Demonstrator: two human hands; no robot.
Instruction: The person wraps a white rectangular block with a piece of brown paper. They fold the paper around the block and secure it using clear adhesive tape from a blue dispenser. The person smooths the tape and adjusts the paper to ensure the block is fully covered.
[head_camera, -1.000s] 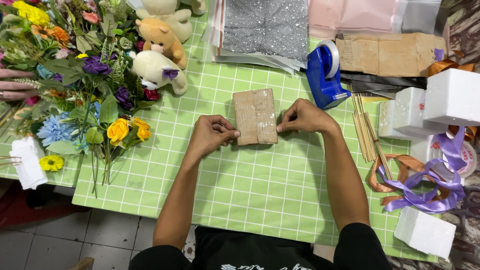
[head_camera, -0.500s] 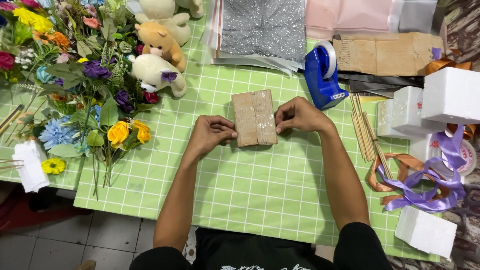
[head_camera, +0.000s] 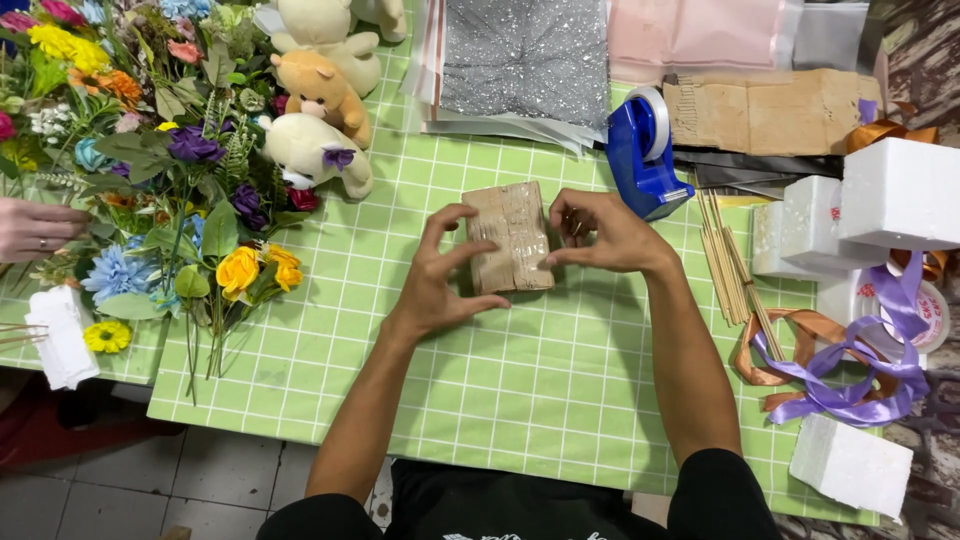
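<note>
Since the earlier frame the left hand (head_camera: 440, 275) has loosened, its fingers now spread apart and only fingertips brushing the left edge of the brown taped block (head_camera: 510, 238), which has tilted a little; the right hand (head_camera: 598, 232) stays pinched together on the block's right edge, steadying it; the block lies at frame centre on the green checked cloth (head_camera: 560, 390), with the blue tape dispenser (head_camera: 645, 152) just upper right within reach; artificial flowers (head_camera: 150, 170) fill the upper left, another person's hand (head_camera: 35, 228) among them
</note>
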